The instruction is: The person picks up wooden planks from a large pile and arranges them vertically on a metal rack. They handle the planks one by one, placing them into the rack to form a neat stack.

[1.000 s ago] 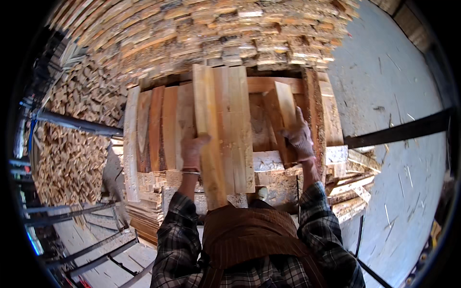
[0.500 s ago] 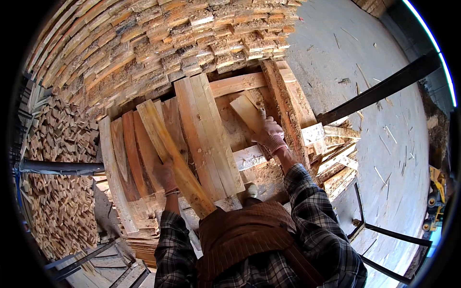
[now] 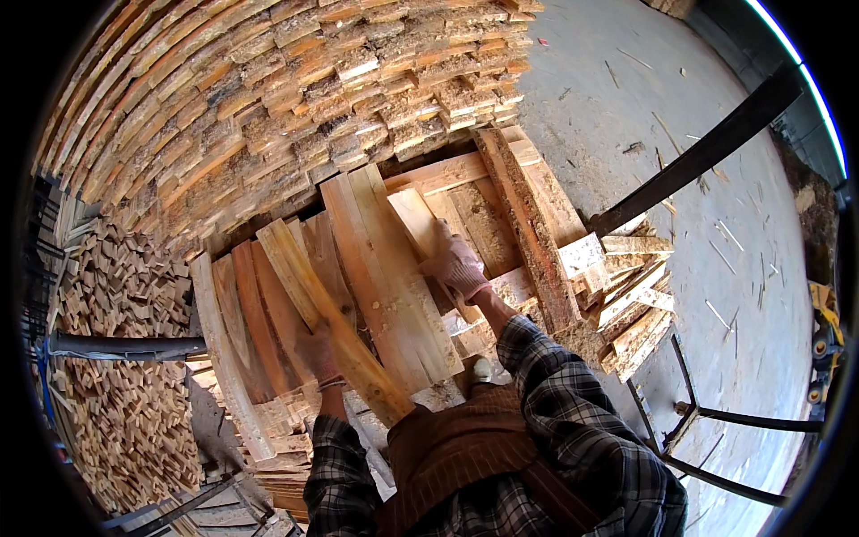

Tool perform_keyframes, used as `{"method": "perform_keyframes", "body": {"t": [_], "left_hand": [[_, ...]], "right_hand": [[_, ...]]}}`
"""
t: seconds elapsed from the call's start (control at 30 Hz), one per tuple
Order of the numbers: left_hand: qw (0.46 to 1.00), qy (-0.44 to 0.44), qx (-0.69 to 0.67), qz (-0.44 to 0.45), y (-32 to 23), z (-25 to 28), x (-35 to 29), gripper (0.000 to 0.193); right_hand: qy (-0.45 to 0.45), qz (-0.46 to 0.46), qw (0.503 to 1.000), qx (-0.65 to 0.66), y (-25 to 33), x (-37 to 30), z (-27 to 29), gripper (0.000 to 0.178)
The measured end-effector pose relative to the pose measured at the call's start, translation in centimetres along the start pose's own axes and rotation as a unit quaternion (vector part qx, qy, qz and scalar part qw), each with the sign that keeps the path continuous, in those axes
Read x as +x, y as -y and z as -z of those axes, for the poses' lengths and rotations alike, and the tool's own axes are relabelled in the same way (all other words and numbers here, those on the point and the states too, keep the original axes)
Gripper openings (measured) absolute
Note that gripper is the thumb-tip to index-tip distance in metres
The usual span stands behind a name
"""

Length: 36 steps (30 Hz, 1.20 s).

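Note:
My right hand [image 3: 458, 270], in a pale glove, is closed around the lower end of a short light wooden board [image 3: 413, 213]. That board lies just right of several wide pale boards [image 3: 380, 277] set side by side. My left hand [image 3: 318, 353] is blurred at the left edge of a long yellowish board [image 3: 313, 291]; its fingers are not clear. The long board slants over the others, and its near end reaches my brown apron [image 3: 456, 425]. Reddish-brown boards [image 3: 255, 309] lie further left.
A tall stack of boards [image 3: 295, 107] rises beyond. A rough, sawdust-covered plank [image 3: 528, 233] lies along the right. Dark metal bars stand at right [image 3: 698, 152] and left [image 3: 125, 345]. Small wood blocks [image 3: 134, 376] are heaped at far left; splinters litter the grey floor [image 3: 617, 116].
My right hand has moved left with the short board, bringing it up close to the wide pale boards. My left hand stays beside the long board. The whole view has shifted slightly.

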State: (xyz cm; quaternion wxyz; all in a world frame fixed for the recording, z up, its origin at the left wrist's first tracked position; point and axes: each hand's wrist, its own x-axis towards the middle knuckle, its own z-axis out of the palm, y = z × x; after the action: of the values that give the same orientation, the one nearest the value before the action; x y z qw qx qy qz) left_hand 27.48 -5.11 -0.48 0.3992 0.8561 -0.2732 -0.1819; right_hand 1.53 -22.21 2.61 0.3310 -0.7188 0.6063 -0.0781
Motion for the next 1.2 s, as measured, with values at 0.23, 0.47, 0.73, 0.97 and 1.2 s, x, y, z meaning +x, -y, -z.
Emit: {"method": "perform_keyframes", "body": {"t": [0.23,0.47,0.73,0.97,1.2], "left_hand": [[0.999,-0.010,-0.035,0.009,-0.4,0.1,-0.3,0.039],[0.996,-0.011,-0.073,-0.057,1.8,-1.4,0.3,0.033],[0.998,-0.005,-0.007,-0.060,1.1,-0.8,-0.1,0.032],[0.996,0.045,-0.071,-0.021,1.3,0.1,0.8,0.028],[0.996,0.009,-0.079,-0.049,5.3,-1.0,2.6,0.026]], "right_hand": [[-0.111,-0.048,0.992,-0.016,-5.1,1.9,3.1,0.079],[-0.100,0.039,0.993,-0.055,-8.6,3.2,0.7,0.056],[-0.112,-0.117,0.963,-0.214,-13.1,-1.0,8.8,0.108],[-0.086,-0.130,0.982,-0.111,-15.5,1.2,11.3,0.113],[-0.118,-0.116,0.968,-0.189,-19.3,2.4,15.0,0.117]]}}
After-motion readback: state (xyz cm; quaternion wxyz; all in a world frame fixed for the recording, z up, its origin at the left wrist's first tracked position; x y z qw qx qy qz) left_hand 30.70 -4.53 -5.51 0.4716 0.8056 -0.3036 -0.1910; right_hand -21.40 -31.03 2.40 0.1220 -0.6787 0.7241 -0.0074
